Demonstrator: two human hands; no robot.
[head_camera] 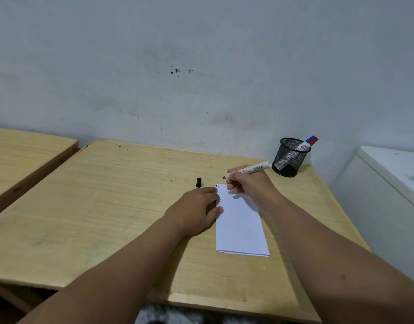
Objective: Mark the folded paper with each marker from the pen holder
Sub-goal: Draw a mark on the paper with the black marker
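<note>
Gripping an uncapped black marker [248,170], the right hand [250,183] closes its fingers around the barrel – tip just beyond the far left corner of the folded paper [241,225]. The left hand [196,211] lies loosely curled, empty, touching the paper's left edge. Red and blue marks show at that corner. The black cap [198,182] stands just left. The mesh pen holder [291,157] – two markers inside – sits far right on the wooden table [108,206].

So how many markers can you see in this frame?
3. One uncapped black marker is in the right hand above the paper; a blue-capped one and a red-capped one stand in the mesh pen holder. The holder could hide more.
</note>
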